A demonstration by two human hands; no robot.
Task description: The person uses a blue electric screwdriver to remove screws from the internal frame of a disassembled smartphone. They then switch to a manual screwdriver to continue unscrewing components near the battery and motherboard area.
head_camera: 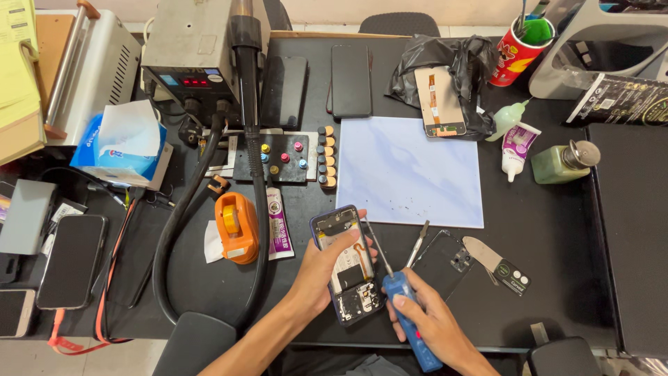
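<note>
Your left grip (pixel 321 268) is wrapped around the opened blue-framed smartphone with its back cover off (pixel 346 264), fingers curled over its left side, holding it near the front edge of the black counter (pixel 557 292). Your right grip (pixel 428 320) is closed on the blue-handled precision screwdriver (pixel 410 320), just right of the phone (the nearer hand to its lower end). The screwdriver's thin shaft slants up and to the left, alongside the phone's right edge; whether the tip touches it cannot be told. The phone's long axis runs away from you, tilted slightly left. A pair of slim metal tweezers (pixel 417 244) lies just beyond.
</note>
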